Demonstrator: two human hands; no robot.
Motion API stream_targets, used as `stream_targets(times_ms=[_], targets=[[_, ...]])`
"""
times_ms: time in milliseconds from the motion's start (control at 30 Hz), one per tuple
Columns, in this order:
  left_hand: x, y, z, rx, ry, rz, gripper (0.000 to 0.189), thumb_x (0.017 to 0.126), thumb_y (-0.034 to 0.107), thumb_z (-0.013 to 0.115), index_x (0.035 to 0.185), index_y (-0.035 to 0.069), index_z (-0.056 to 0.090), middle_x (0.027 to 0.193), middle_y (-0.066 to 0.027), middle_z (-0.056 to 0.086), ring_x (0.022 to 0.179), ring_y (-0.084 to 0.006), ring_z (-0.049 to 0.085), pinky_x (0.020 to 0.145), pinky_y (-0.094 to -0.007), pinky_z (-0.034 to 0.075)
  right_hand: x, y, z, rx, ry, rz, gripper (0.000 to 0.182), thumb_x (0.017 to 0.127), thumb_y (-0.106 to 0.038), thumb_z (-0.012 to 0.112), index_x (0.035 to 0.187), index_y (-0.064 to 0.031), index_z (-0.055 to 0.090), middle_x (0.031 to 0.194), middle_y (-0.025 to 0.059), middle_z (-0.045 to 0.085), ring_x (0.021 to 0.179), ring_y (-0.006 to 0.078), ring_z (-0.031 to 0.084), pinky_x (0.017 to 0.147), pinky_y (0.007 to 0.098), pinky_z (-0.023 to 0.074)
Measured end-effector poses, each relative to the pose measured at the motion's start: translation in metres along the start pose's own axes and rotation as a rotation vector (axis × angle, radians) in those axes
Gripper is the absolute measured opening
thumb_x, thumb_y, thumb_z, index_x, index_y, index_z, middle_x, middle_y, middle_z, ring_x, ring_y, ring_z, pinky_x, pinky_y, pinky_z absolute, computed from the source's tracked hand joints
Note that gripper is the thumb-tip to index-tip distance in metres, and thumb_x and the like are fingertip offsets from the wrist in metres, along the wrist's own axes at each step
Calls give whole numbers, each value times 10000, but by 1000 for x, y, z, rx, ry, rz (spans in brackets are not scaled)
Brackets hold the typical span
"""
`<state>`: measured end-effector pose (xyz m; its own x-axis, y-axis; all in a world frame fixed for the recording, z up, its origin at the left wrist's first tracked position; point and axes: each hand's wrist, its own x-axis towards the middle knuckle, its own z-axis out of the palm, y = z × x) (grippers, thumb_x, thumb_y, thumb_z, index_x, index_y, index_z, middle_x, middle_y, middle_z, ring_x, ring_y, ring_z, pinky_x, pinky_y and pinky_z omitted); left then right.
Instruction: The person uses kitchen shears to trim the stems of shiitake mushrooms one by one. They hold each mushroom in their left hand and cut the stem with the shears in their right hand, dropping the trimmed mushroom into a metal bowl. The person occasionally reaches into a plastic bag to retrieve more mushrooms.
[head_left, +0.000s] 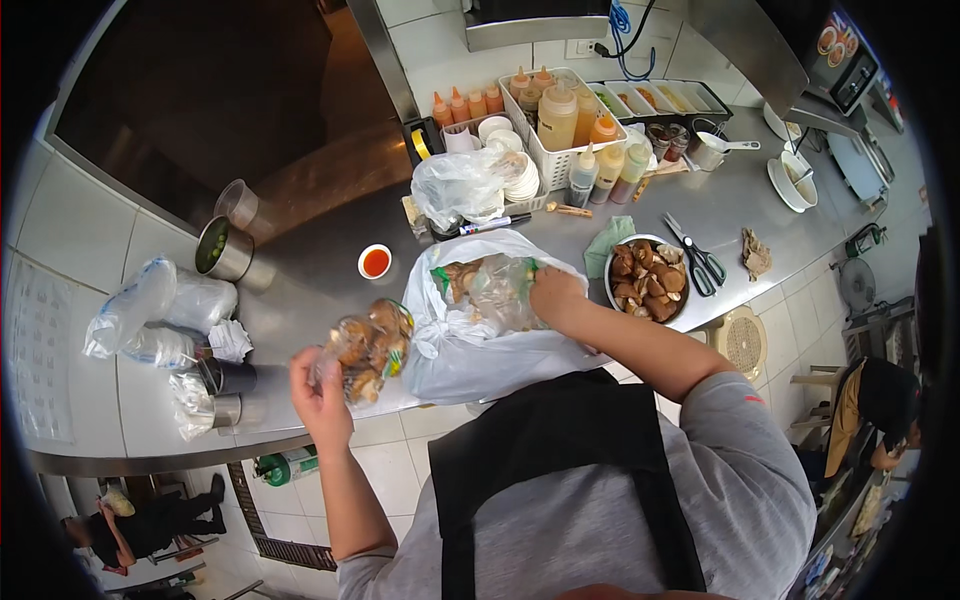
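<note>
My left hand grips a clear plastic bag of brown mushrooms by its end, over the counter's front edge. My right hand is at the opening of a large white plastic bag, its fingers partly hidden behind clear plastic. Inside the white bag lie more clear bags of mushrooms with green and yellow markings. To the right stands a metal bowl full of brown mushrooms, with a green cloth at its left rim. Black-handled kitchen scissors lie beside it.
A small dish of orange-red sauce sits left of the white bag. Behind are a marker, squeeze bottles and a white basket. A metal pot stands at left. Two other people are farther off.
</note>
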<state>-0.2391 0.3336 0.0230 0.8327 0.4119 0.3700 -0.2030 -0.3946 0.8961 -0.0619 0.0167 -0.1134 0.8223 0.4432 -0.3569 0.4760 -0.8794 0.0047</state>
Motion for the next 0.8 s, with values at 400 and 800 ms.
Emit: stream_targets(times_ms=[400,800], targets=[[-37,-10,-53,0,34,-80,194,874,35,604,1052,16,530,962,-24,532,857,-93,490,795,-235,408,109,106,-72,113,313,190,210,776,-179,678,892,-4,696,924,225,689,860,372,670,791,432,532],[-4,14,-33,-50,-107,29,244,843,87,636,1057,10,547,996,-55,568,898,-115,533,834,-258,434,-15,36,-105,809,684,114,153,814,-137,681,930,-38,665,709,132,661,593,236,630,570,352,504]])
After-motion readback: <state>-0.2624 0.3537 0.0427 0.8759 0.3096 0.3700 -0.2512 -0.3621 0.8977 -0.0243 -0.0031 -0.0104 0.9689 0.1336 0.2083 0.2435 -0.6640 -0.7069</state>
